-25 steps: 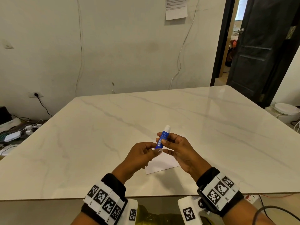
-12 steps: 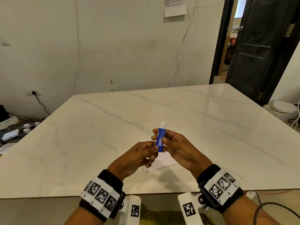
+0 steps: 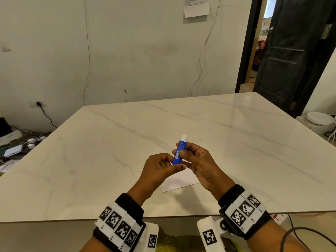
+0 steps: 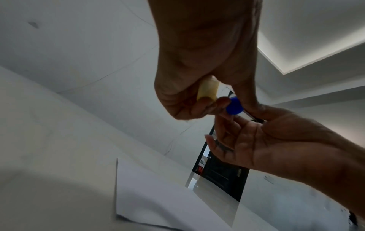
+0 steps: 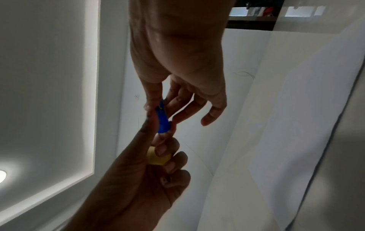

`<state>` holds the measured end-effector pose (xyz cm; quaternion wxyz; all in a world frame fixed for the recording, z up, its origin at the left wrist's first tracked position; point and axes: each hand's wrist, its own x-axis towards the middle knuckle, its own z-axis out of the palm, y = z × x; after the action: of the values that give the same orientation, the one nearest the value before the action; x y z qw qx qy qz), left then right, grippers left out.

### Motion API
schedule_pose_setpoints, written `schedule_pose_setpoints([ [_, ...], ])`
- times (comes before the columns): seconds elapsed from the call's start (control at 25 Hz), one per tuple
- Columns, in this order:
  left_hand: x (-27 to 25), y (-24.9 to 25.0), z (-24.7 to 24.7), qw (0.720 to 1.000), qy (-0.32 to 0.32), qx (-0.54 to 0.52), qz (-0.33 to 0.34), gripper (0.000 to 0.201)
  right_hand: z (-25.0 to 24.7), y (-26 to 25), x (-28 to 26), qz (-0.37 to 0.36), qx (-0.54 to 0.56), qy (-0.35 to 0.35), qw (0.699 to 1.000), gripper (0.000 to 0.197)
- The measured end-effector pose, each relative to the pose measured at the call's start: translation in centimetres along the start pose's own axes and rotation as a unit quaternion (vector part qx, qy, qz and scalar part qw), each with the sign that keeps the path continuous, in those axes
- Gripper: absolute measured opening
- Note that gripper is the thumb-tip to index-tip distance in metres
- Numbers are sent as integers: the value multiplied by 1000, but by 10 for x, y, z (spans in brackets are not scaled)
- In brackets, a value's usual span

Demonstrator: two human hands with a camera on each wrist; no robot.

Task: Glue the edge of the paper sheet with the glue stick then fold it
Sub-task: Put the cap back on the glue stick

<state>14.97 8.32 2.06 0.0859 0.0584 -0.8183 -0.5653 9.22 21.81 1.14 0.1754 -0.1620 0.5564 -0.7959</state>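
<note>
Marble table under both hands; white paper sheet flat near its near edge, partly hidden by hands above it. Dark door ajar far right; wall note far centre; cables, adapters on floor left. Glue stick upright, white tip bare, above sheet. Right hand pinches blue tube mid-body. Left hand fingers curled round yellow cap, thumb and fingertip touching tube base.
</note>
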Motion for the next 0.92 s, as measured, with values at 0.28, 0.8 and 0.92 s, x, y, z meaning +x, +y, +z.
schedule_pose_setpoints([
  [0.28,-5,-2,-4,973,-156,-160,-50,32,-1,0,0,13,59,-66,996,31],
  [0.8,-2,2,5,996,20,-76,-35,16,4,1,2,4,75,-17,997,30],
  [0.92,-4,1,5,1000,0,-30,0,22,6,-2,1,-1,58,2,998,25],
])
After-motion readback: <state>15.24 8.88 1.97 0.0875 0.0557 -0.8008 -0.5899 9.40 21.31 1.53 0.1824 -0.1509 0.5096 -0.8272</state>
